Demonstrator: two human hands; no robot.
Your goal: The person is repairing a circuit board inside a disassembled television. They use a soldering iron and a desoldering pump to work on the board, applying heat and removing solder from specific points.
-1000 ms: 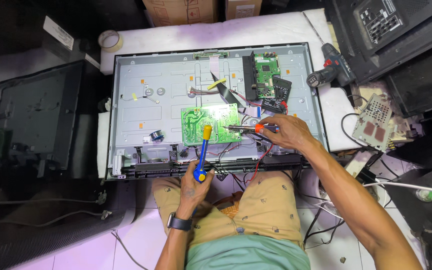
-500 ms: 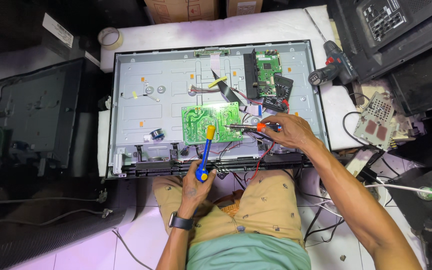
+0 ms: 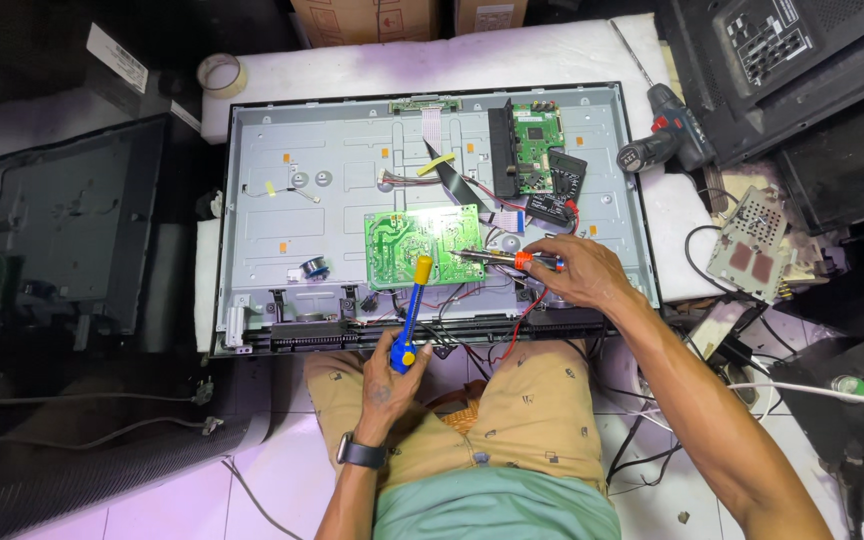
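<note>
Both fists closed: left hand (image 3: 392, 365) w/ desoldering pump (image 3: 412, 310), right hand (image 3: 577, 272) w/ soldering iron (image 3: 497, 259), wires (image 3: 472, 335) between.

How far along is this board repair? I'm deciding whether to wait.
Done: the TV back panel lies open, boards exposed. In hand: the right hand holds a soldering iron with its tip on the green power board, and the left hand holds a blue-and-yellow desoldering pump at its edge. Left: loose wires, uncovered back.

The left hand (image 3: 389, 362) grips a blue-and-yellow desoldering pump (image 3: 411, 312) — the right hand (image 3: 574, 272) holds a soldering iron (image 3: 500, 259) at the green circuit board (image 3: 422, 243).
</note>
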